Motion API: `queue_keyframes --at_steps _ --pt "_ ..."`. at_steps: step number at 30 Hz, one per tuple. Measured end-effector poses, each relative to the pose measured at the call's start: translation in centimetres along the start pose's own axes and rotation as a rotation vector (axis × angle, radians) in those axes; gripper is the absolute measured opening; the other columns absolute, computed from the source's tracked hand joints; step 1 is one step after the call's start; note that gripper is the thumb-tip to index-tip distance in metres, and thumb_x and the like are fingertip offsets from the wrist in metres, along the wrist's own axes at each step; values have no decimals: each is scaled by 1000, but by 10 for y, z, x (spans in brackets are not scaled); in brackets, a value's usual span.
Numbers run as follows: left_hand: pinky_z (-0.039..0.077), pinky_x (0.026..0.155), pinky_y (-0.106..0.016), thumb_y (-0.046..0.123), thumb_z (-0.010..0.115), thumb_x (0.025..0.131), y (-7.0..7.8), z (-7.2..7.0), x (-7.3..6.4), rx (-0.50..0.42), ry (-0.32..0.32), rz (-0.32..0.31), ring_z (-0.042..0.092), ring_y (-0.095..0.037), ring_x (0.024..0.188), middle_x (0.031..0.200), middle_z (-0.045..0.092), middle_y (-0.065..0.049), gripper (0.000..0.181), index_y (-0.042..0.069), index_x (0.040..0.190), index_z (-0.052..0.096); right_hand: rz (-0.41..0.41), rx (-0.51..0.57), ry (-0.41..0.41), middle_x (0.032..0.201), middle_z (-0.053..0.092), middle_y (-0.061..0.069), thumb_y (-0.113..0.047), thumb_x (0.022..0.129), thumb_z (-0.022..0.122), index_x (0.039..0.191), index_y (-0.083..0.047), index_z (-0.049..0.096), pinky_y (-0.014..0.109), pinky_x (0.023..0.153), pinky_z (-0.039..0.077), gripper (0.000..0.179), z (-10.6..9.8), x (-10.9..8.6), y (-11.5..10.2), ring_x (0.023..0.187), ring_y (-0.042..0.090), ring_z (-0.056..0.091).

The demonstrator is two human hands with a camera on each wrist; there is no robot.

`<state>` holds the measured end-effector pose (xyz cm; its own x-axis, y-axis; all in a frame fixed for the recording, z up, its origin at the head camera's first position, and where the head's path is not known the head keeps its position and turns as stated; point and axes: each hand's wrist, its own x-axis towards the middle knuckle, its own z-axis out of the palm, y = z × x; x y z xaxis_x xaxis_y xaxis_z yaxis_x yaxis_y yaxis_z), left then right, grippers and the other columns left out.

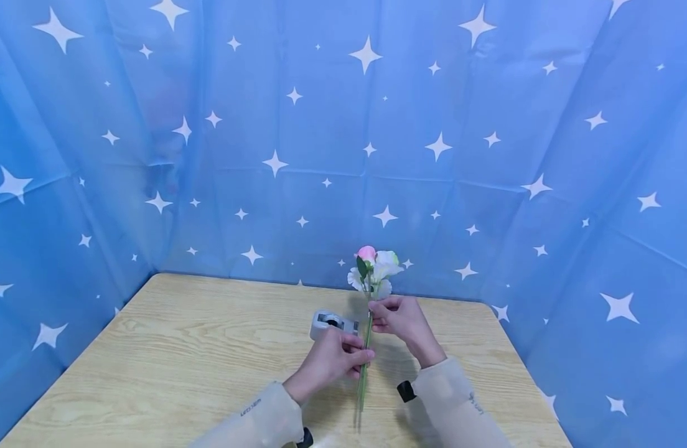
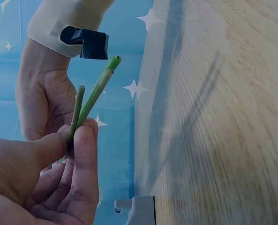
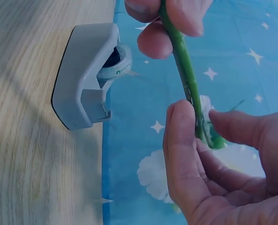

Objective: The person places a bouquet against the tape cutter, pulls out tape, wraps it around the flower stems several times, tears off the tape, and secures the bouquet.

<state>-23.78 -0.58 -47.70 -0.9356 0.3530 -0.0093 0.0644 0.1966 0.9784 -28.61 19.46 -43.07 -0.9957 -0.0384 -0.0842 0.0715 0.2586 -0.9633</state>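
A small bunch of flowers (image 1: 384, 269), white blooms with one pink bud and a dark green leaf, stands upright above the table. Its long green stems (image 1: 363, 392) run down between both hands. My left hand (image 1: 333, 359) pinches them partway down between thumb and fingers; in the left wrist view the cut stem ends (image 2: 101, 86) stick out past the fingertips. Higher up, just under the blooms, my right hand (image 1: 402, 320) holds the stems. The right wrist view shows the stems (image 3: 188, 77) passing between that hand's thumb and fingers, with white petals (image 3: 155, 176) partly hidden behind them.
A light grey tape dispenser (image 3: 78, 75) with a tape roll (image 3: 117, 68) sits on the wooden table (image 1: 198, 348), just beyond the left hand. Blue curtains (image 1: 332, 124) with white stars surround the table's back and sides.
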Motion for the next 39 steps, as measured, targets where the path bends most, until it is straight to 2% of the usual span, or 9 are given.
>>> queue_keyframes --at_steps 5,11,18,22,28,39 --pt "74 70 -44 14 91 104 0 0 1 44 21 24 77 -13 63 85 85 -3 10 5 104 90 -5 -20 11 108 82 18 -19 115 78 123 8 81 31 79 73 27 1 0 0 81 15 81" --pt "74 69 -47 12 92 103 0 1 -2 86 36 36 78 -16 63 80 84 -1 6 8 98 90 12 -33 16 104 82 17 -19 114 79 121 7 82 33 80 74 27 3 0 3 77 14 81" --pt "73 66 -45 13 94 101 1 1 -1 111 51 51 82 -27 67 79 83 -1 9 11 94 90 -10 -62 23 107 84 20 -21 114 81 120 6 84 40 85 75 28 4 1 2 77 15 82" --pt "73 65 -44 14 94 101 2 0 -3 123 54 42 82 -27 67 79 82 -1 10 11 93 89 -11 -61 15 108 85 19 -20 113 81 122 8 83 44 88 76 30 5 1 2 78 16 83" --pt "73 65 -43 15 95 101 2 0 -5 120 50 42 82 -23 67 79 83 -1 10 10 94 89 1 -69 13 106 85 18 -19 113 81 120 8 84 42 86 75 27 5 0 1 78 15 82" --pt "73 66 -42 17 96 100 1 -1 -6 92 45 27 81 -20 65 80 82 -1 14 10 92 87 23 -75 12 117 84 21 -15 114 79 122 5 82 44 89 75 22 7 4 3 77 13 80"
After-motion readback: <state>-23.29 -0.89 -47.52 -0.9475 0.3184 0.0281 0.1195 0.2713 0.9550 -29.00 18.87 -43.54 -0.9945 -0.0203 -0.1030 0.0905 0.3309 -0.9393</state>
